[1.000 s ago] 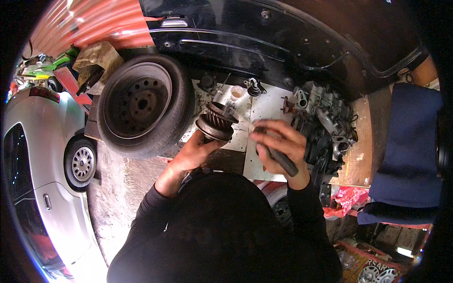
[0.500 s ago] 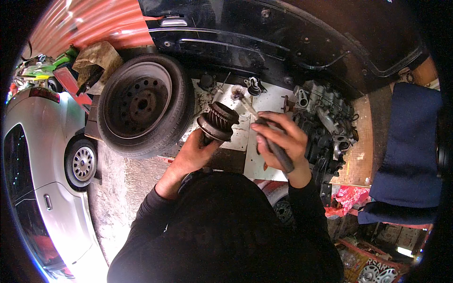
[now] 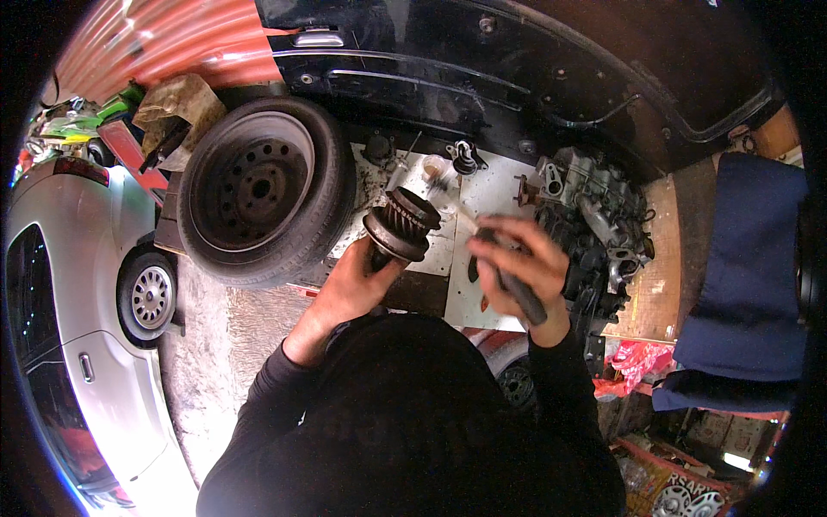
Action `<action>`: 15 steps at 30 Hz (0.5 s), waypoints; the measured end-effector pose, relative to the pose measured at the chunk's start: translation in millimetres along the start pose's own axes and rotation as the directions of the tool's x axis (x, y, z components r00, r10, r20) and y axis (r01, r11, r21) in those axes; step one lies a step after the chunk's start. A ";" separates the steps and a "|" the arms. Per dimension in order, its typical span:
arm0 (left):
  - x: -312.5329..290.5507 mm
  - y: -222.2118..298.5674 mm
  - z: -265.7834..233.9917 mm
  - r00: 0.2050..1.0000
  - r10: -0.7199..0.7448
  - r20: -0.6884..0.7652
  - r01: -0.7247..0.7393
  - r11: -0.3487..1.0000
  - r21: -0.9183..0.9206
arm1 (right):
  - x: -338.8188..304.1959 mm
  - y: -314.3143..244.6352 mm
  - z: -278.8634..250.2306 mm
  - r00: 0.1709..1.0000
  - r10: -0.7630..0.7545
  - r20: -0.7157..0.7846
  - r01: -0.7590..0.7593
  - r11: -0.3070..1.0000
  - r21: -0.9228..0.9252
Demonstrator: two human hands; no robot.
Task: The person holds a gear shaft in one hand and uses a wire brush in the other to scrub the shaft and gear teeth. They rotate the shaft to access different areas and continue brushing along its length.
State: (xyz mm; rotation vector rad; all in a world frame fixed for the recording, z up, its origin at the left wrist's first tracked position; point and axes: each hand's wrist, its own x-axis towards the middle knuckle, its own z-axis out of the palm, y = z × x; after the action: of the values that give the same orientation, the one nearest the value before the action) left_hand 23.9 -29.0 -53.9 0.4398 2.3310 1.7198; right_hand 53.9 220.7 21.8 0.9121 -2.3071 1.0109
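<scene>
My left hand [image 3: 357, 277] is closed around the lower end of a dark metal gear assembly [image 3: 399, 233], with slanted teeth and a wide collar, held tilted above the bench. In my right hand [image 3: 524, 258] is a brush [image 3: 522, 298] with a thick dark handle, its pale shaft and dark tip blurred by motion. The brush tip is to the right of the gear's upper end, near a small pale cup [image 3: 433, 166]; I cannot tell if it touches either. Beyond the cup lies a small metal part with a round opening [image 3: 466, 157].
A tyre on a steel rim [image 3: 267, 189] stands at the left of the white bench top [image 3: 438, 250]. An engine [image 3: 594, 215] sits on the right, and a black vehicle panel [image 3: 413, 77] rises behind. A silver car [image 3: 95, 302] is at far left; dark blue cloth [image 3: 745, 276] hangs right.
My right hand has shifted slightly right and down, and the brush has swung, its tip drawn back from the cup. The gear assembly has moved slightly right in my left hand.
</scene>
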 end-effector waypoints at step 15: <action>-0.8 8.4 2.1 0.991 0.130 -0.037 -0.129 0.991 0.022 | -2.6 -4.0 -1.3 0.991 -0.130 -0.025 0.130 0.991 0.013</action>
State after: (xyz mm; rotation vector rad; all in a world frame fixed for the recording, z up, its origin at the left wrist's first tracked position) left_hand 26.3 -25.1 -46.4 0.5780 2.3963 1.7786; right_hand 58.8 220.7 22.7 1.0361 -2.1920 0.9796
